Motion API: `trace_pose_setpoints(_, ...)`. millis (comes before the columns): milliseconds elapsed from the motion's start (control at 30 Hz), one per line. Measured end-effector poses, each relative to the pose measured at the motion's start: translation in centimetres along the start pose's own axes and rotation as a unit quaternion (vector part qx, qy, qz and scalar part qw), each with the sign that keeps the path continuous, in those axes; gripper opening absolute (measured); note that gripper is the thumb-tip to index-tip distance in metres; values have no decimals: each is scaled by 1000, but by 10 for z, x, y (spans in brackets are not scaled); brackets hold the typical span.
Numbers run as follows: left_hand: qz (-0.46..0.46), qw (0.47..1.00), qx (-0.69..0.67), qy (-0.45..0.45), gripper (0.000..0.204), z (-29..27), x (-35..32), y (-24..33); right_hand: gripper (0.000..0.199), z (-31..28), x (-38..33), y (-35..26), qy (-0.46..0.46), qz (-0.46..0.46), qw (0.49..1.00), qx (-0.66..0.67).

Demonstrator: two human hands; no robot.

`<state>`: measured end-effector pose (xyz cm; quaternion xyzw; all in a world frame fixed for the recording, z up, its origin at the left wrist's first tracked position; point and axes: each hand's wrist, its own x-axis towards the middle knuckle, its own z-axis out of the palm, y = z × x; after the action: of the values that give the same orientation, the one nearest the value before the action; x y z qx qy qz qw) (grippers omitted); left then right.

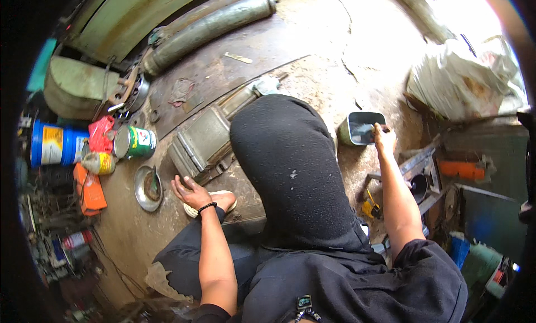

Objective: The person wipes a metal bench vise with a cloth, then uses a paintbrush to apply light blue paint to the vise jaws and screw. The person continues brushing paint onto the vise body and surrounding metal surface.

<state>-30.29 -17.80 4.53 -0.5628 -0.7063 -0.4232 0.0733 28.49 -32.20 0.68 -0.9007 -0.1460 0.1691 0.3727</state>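
Observation:
My left hand [192,193] has its fingers stretched apart, beside the near end of a grey metal machine housing [204,139] that lies on the floor. It holds nothing that I can see. My right hand [384,139] is curled at the right rim of a square open container [347,134] with liquid inside. What its fingers grip is hidden. A pale streak shows in the container near them. My raised knee in dark cloth covers part of the housing's right side. To the left of my left hand, a metal bowl [140,197] holds a brush-like tool with a green handle [154,184].
A green can [134,142], a blue bucket [47,143] and an orange box [91,192] stand at the left. Long metal cylinders [212,30] lie at the back. White sacks [463,80] and a metal frame [410,169] are on the right. Yellow tool [369,206] lies near my right arm.

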Motion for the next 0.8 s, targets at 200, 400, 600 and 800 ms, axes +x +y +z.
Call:
trace_pose_setpoints(200, -23, 999, -25, -11, 32, -11, -1, 1, 38, -13, 36, 25, -43, 24, 996, 76)
trace_pose_setpoints(400, -14, 996, -65, 51, 27, -40, 71, 33, 38, -74, 55, -10, -57, -92, 983, 151)
trace_pose_setpoints(600, -1, 966, -257, 9, 27, -137, 157, 117, 37, -135, 28, -202, 13, -364, 927, 92)
trace_pose_setpoints(800, 106, 975, -193, 31, 31, -305, 154, 140, 49, -132, -92, -367, -60, -501, 831, 233)
